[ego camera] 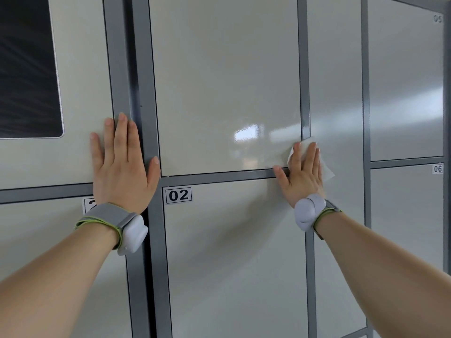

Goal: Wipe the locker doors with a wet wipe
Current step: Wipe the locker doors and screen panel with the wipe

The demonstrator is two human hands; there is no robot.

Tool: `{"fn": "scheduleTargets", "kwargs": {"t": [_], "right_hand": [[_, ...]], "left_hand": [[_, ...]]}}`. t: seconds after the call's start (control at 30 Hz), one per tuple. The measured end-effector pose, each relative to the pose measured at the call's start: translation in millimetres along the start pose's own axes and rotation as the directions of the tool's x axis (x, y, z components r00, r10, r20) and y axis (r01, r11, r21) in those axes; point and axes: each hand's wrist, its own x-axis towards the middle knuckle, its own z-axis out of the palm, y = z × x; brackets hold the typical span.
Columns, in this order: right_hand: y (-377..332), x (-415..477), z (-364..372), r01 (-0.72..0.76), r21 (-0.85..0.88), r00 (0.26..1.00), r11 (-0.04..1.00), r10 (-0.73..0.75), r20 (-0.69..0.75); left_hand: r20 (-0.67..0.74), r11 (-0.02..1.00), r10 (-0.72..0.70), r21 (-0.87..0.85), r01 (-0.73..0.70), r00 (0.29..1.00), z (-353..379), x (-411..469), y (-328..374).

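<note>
The right hand (302, 174) lies flat, fingers straight, pressing the wet wipe (326, 170) against the lower right corner of the upper door (227, 81), where it meets the grey frame (219, 176). The left hand (122, 164) is spread flat and holds nothing, braced on the right edge of the left panel (80, 93), with its thumb reaching across the frame. Wiping looks under way on this door. The next move probably calls for even pressure through a sweep along the bottom edge, then on to door 02 (234, 252) below.
</note>
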Motion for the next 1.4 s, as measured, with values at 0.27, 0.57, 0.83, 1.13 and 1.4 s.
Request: {"fn": "scheduleTargets", "kwargs": {"t": [0.27,0.57,0.83,1.13,1.4], "right_hand": [[-7.2,-40.5,17.8,0.16,0.02,0.984,0.987,-0.161,0.072],[-24.6,-37.5,24.9,0.074,0.016,0.996,0.997,-0.073,-0.053],[-62.3,-60.5,42.9,0.307,-0.002,0.951,0.952,-0.307,-0.034],[-30.4,-61.5,26.7,0.147,-0.132,0.989,0.98,-0.147,0.007],[-73.5,-81.2,32.4,0.339,0.02,0.936,0.941,-0.339,0.093]], "left_hand": [[0.035,1.0,-0.001,-0.017,0.001,0.999,-1.8,-0.1,1.1],[0.027,0.999,0.004,-0.039,-0.002,1.0,-2.3,-0.4,0.9],[0.015,0.999,0.018,-0.047,-0.017,1.0,-0.2,-1.0,-1.3],[0.021,0.998,0.052,-0.049,-0.051,0.998,-3.2,-1.5,-4.8],[0.034,0.991,0.117,-0.071,-0.114,0.993,-9.1,-2.1,-13.7]]}}
